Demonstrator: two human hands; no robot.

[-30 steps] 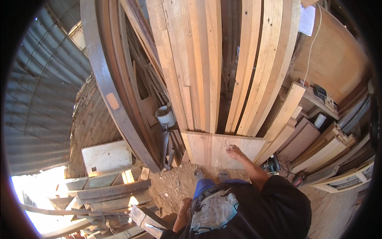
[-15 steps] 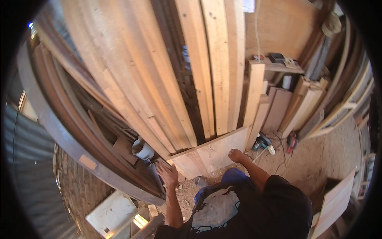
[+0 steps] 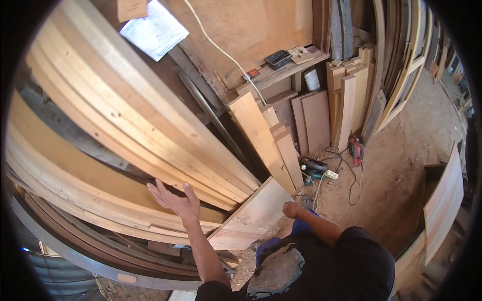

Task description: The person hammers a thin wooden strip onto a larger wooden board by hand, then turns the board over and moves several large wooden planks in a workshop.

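My left hand (image 3: 183,204) is raised with its fingers spread and holds nothing; it appears in front of the long pale planks (image 3: 135,120) that lean upright. Below it, a wide light wooden board (image 3: 253,213) stands on edge across the planks' feet. My right hand (image 3: 290,209) is closed in a fist by the board's right end. Whether it touches the board, or has anything inside it, I cannot tell.
A green power tool (image 3: 313,167) and a red one (image 3: 356,151) lie on the dusty floor with loose cords. Shorter boards (image 3: 316,120) lean beneath a shelf (image 3: 296,64) bearing a black tray (image 3: 278,59). A wooden panel (image 3: 444,203) stands at the right.
The view has swung to the right, bringing more of the shelf and floor into sight. My left hand has risen from beside the board's left end to in front of the planks. My right fist stays closed.
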